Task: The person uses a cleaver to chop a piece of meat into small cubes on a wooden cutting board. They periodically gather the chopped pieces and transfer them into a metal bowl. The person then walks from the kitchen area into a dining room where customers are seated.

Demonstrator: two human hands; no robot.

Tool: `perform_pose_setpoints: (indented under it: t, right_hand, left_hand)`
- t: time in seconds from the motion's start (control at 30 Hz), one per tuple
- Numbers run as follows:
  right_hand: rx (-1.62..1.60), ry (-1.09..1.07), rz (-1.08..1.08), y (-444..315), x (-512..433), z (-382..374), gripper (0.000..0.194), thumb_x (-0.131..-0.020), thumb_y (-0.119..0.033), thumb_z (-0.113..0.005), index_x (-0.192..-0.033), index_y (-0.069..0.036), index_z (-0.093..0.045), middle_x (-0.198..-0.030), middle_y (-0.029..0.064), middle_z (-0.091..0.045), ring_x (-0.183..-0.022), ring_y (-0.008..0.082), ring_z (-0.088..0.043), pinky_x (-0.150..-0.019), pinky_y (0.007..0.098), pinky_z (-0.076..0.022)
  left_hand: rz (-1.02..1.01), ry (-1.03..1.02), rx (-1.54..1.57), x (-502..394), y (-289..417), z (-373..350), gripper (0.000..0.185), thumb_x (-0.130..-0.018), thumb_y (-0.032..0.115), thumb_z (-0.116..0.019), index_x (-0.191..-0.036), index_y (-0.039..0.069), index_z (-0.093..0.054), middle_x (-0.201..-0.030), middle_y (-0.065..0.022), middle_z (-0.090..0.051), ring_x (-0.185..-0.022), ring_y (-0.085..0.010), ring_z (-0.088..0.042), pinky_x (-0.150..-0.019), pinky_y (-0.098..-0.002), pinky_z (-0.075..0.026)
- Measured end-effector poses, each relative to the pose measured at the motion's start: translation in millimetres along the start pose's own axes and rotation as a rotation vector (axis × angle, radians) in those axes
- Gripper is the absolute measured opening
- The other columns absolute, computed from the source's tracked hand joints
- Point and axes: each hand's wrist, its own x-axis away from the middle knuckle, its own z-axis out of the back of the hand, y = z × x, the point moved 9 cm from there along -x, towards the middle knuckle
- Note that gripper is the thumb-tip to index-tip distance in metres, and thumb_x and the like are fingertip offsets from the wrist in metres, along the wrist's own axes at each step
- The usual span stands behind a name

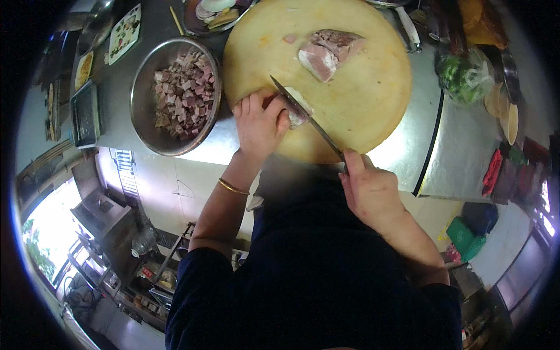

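My right hand (372, 188) grips the handle of a long kitchen knife (313, 122), its blade slanting up and left over a piece of meat (297, 98) with a pale, fatty side. On the left of the blade, my left hand (262, 116) holds that piece down with bent fingers; part of the meat is hidden under them. Both lie on a round, yellowish cutting board (380, 100). Farther back on the board rests a larger chunk of meat (330, 50), a small scrap beside it. Left of the board, a round metal bowl (140, 105) holds many meat cubes (186, 94).
A bowl with sliced onion (214, 13) stands behind the metal bowl. At the far left are a rectangular tray (85, 116) and a patterned white board or plate (124, 34). Green vegetables in a plastic bag (466, 76) lie on the right, near a white-handled utensil (407, 26).
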Motion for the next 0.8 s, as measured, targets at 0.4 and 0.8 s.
perform_pose_setpoints:
  t: [0.4, 0.8]
  right_hand:
    - [0.123, 0.108, 0.045, -5.9, -41.2, -23.0, 0.025, -0.087, -0.017, -0.066, -0.103, -0.004, -0.051, -0.071, 0.016, -0.066, -0.065, 0.0353, -0.068, -0.055, 0.0438, -0.0537]
    - [-0.048, 0.154, 0.059, -12.9, -11.9, -9.5, 0.024, -0.092, -0.019, -0.062, -0.104, -0.004, -0.048, -0.072, 0.0172, -0.065, -0.07, 0.0387, -0.067, -0.059, 0.0473, -0.0538]
  left_hand:
    - [-0.036, 0.013, 0.023, -3.3, -7.8, -1.1, 0.021, -0.081, 0.027, -0.067, -0.099, 0.017, -0.067, -0.11, -0.0052, -0.061, -0.102, -0.0308, -0.056, -0.092, -0.0472, -0.039]
    - [-0.121, 0.01, 0.039, 7.8, -14.8, -2.1, 0.028, -0.085, 0.032, -0.069, -0.105, 0.013, -0.064, -0.114, -0.0118, -0.058, -0.107, -0.0354, -0.053, -0.091, -0.0492, -0.038]
